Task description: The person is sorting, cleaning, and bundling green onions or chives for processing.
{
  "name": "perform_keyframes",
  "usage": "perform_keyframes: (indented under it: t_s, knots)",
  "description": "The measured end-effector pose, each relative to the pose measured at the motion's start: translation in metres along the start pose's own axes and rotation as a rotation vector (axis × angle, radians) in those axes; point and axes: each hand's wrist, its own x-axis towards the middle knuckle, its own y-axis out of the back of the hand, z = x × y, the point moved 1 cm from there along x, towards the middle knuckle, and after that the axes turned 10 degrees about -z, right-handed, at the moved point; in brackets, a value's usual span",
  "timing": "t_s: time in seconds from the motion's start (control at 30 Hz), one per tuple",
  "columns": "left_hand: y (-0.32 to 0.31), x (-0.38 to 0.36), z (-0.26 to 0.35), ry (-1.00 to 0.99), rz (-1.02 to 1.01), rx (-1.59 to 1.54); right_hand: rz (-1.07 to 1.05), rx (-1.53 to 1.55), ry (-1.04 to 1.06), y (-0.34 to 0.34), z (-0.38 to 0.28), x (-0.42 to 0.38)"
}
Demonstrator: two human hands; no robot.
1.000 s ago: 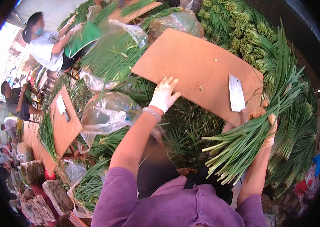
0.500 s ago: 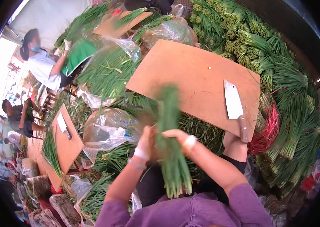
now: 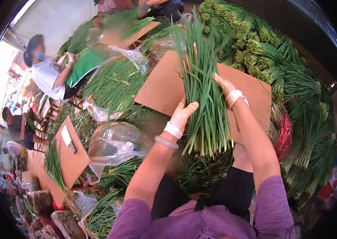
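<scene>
A thick bunch of garlic chives [image 3: 202, 87] stands nearly upright in front of me, its leaves fanned out at the top and pale stem ends at the bottom. On its left side my left hand [image 3: 183, 113] presses with thumb showing, the other fingers hidden behind the leaves. My right hand [image 3: 224, 86] clasps the opposite side, higher up. Both wear thin pale gloves with white wrist bands. Behind the bunch lies a brown cutting board [image 3: 156, 85]. The cleaver is not visible, perhaps covered by my right forearm.
Piled chive bunches [image 3: 262, 51] line the right side, beside red plastic twine [image 3: 283, 133]. Left are a plastic bag [image 3: 116, 143] and another board [image 3: 70, 155] with a knife [image 3: 66, 136]. A person in a white shirt [image 3: 49, 77] sits at upper left; others work farther back.
The chive bunch has been raised and moved forward over the board, and its leaves have spread out. Both hands moved up and forward with it. The cleaver has gone from sight.
</scene>
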Motion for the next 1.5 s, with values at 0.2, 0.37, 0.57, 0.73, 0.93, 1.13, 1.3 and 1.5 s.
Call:
perform_keyframes:
  t_s: [0.2, 0.37, 0.57, 0.73, 0.93, 1.13, 1.3, 1.5]
  knots:
    - [0.059, 0.034, -0.075, 0.179, 0.325, 0.148, 0.396, -0.636, 0.135, 0.149, 0.088, -0.008]
    - [0.036, 0.035, -0.070, 0.097, 0.303, 0.361, 0.298, -0.659, -0.185, 0.109, 0.064, -0.052]
    - [0.001, 0.050, -0.095, -0.027, 0.262, 0.895, 0.291, -1.009, -0.133, 0.037, 0.094, -0.042]
    - [0.015, 0.031, -0.090, -0.047, 0.271, 0.598, 0.283, -0.580, -0.033, 0.067, 0.132, -0.053]
    - [0.018, 0.013, -0.082, -0.032, 0.240, 0.853, 0.241, -1.492, -0.444, 0.058, 0.034, -0.096]
    - [0.027, 0.022, -0.088, -0.076, 0.280, 0.759, 0.612, -1.598, 0.144, 0.082, -0.001, -0.074]
    - [0.030, 0.024, -0.095, -0.093, 0.294, 0.759, 0.544, -1.539, 0.384, 0.103, 0.013, -0.013]
    - [0.036, 0.026, -0.099, -0.146, 0.343, 0.744, 0.561, -0.494, 0.869, 0.087, -0.011, 0.008]
